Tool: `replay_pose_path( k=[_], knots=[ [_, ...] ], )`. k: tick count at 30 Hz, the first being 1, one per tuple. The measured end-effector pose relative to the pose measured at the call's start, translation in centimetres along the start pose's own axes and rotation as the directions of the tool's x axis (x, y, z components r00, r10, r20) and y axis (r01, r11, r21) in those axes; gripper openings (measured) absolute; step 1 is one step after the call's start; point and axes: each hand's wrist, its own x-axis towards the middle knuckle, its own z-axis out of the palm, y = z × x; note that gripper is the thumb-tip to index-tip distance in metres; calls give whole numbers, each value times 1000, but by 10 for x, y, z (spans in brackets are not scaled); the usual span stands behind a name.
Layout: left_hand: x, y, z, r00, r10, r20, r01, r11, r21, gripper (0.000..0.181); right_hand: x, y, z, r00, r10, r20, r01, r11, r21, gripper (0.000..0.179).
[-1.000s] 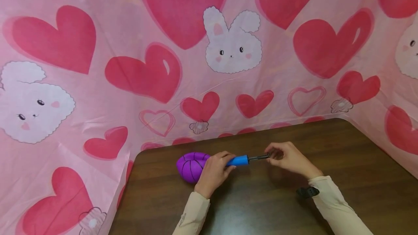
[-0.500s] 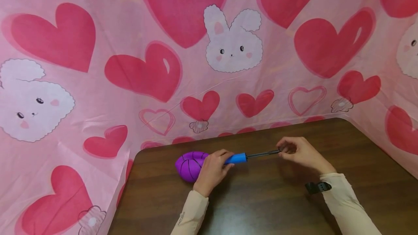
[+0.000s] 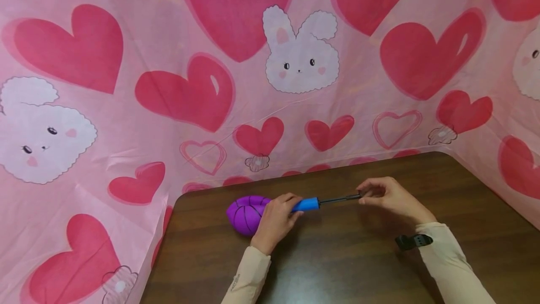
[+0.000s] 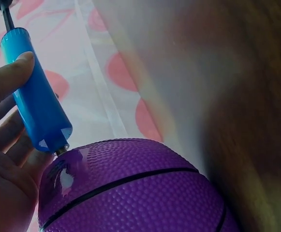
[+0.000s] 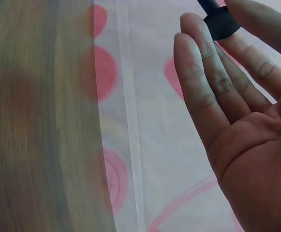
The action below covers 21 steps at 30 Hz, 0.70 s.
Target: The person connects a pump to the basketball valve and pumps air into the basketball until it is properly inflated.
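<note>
My left hand [image 3: 276, 222] grips the blue barrel of a small hand pump [image 3: 307, 204], its thumb laid along the barrel in the left wrist view. At the barrel's lower end a short metal tip meets a purple ball [image 4: 135, 193] with black lines. A dent shows in the top of the purple ball [image 3: 244, 215] in the head view. The pump's thin black rod [image 3: 339, 199] is drawn out to the right. My right hand [image 3: 390, 198] pinches the black end knob [image 5: 222, 23] between thumb and fingers.
The brown wooden table [image 3: 337, 257] lies under both hands. Behind it and at its sides hangs a pink cloth [image 3: 202, 107] printed with hearts and rabbits. A black strap [image 3: 413, 242] sits at the right wrist.
My right hand has moved to the right and slightly away, drawing more of the pump rod out of the barrel. It has barely moved over the last half second. The left hand stays nearly still.
</note>
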Motion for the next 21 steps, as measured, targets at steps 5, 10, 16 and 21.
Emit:
replay_pose_path(
  k=[5,10,16,21],
  knots=[
    [0,2,1,1000,14,-4,-14,1000,12,31,6,-2,13,999,-47,-6,47,999,-1,25],
    [-1,3,0,999,31,-20,-30,999,41,32,14,-3,33,994,-104,-17,103,994,-23,24],
    [0,5,1,999,37,3,-37,998,54,31,19,-3,56,986,-152,-64,151,988,-33,24],
    [0,7,0,999,37,15,-38,997,65,30,22,-4,74,979,-182,-95,180,983,-25,27]
  ],
)
